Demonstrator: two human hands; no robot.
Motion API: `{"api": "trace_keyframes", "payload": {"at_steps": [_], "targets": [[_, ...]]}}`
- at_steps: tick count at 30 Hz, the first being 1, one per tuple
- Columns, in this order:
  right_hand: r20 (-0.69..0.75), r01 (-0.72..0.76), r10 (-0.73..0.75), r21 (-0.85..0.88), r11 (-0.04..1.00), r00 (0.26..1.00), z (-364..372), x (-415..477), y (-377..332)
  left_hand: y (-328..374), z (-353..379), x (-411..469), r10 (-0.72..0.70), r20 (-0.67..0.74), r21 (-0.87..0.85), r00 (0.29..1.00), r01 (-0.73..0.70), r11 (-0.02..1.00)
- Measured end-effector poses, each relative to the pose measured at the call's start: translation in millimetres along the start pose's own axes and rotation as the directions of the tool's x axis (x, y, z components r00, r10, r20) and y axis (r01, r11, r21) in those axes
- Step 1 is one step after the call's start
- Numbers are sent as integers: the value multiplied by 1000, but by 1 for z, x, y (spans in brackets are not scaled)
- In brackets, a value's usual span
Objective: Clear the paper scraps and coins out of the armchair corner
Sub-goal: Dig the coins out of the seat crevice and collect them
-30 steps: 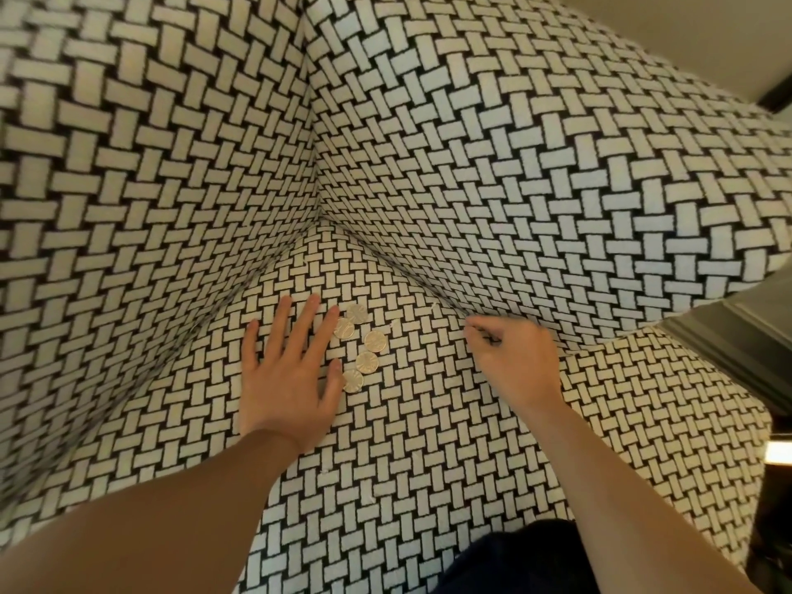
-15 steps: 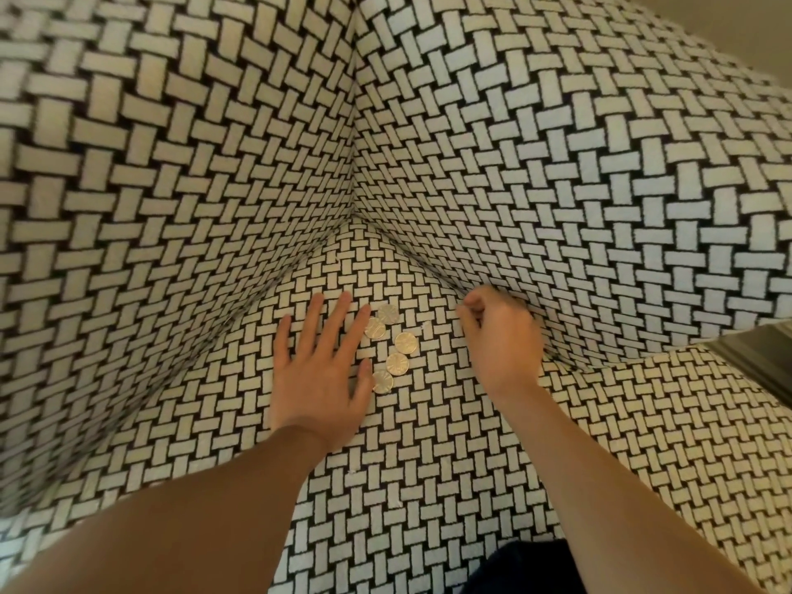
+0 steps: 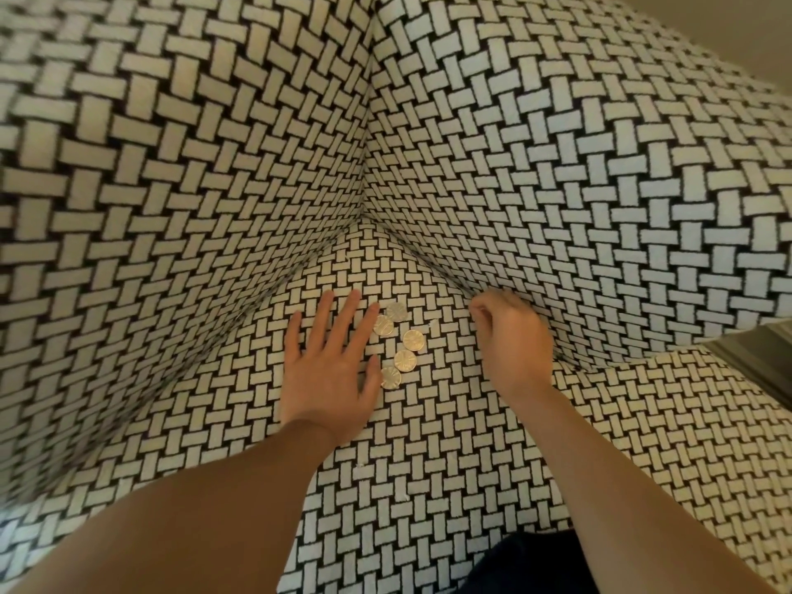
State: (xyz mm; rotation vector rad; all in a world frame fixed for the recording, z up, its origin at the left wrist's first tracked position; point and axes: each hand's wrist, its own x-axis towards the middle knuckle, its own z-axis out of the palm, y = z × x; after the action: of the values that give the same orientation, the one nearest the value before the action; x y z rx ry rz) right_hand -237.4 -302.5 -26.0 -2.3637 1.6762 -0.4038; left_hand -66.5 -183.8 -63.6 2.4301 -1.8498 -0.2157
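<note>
Several gold-coloured coins (image 3: pixel 404 345) lie in a loose curve on the woven black-and-white seat (image 3: pixel 428 443) near the armchair corner. My left hand (image 3: pixel 328 366) rests flat on the seat just left of them, fingers straight, with index tip and thumb touching the coins' edge. My right hand (image 3: pixel 512 340) sits at the crease under the right side cushion, fingers curled in toward the thumb; nothing shows between them. A tiny white paper scrap (image 3: pixel 433 323) lies between the coins and my right hand.
The chair's back (image 3: pixel 193 165) and side cushion (image 3: pixel 578 186) meet in a deep corner behind the coins. Two more small white scraps (image 3: pixel 360 466) lie on the seat nearer to me. A grey floor edge (image 3: pixel 763 358) shows at far right.
My right hand has curled tighter and shifted a little left along the crease. The left hand and coins keep their places; my head view has swung slightly.
</note>
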Motion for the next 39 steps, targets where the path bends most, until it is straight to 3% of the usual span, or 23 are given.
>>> {"api": "trace_keyframes", "payload": {"at_steps": [3,6,13,18,22,24,26,28,33,36,39], "targets": [[35,164,-173,178,970,984,-3,-3,-1,1,-1,0,-5,-3,-10,1000,5,1000],[71,251,-272,216,943,960,-9,-5,-12,2,0,1,0,7,-21,1000,0,1000],[42,221,-238,247,943,970,-26,-21,-23,2,-4,1,-2,41,-3,999,3,1000],[196,105,-176,328,939,965,-37,-43,-29,-1,-10,3,33,100,-28,994,-30,999],[247,133,-211,296,946,946,-38,-62,-50,-16,-28,-2,181,203,-192,962,-142,971],[269,175,-258,295,939,928,-37,-69,-66,-39,-39,-28,255,232,-179,939,-216,960],[324,178,-274,295,939,905,-37,-70,-82,-60,-41,-61,293,255,-23,921,-297,955],[373,217,-314,279,935,873,-31,-68,-99,-70,-36,-88,259,234,41,937,-276,960],[473,356,-422,227,907,773,-6,-53,-142,-72,-29,-88,243,47,-47,969,-241,970],[552,478,-478,157,864,684,14,-38,-161,-78,-22,-87,227,15,-73,974,-226,972],[573,551,-510,119,826,641,25,-25,-171,-75,-18,-87,246,-10,-62,969,-246,967]]}}
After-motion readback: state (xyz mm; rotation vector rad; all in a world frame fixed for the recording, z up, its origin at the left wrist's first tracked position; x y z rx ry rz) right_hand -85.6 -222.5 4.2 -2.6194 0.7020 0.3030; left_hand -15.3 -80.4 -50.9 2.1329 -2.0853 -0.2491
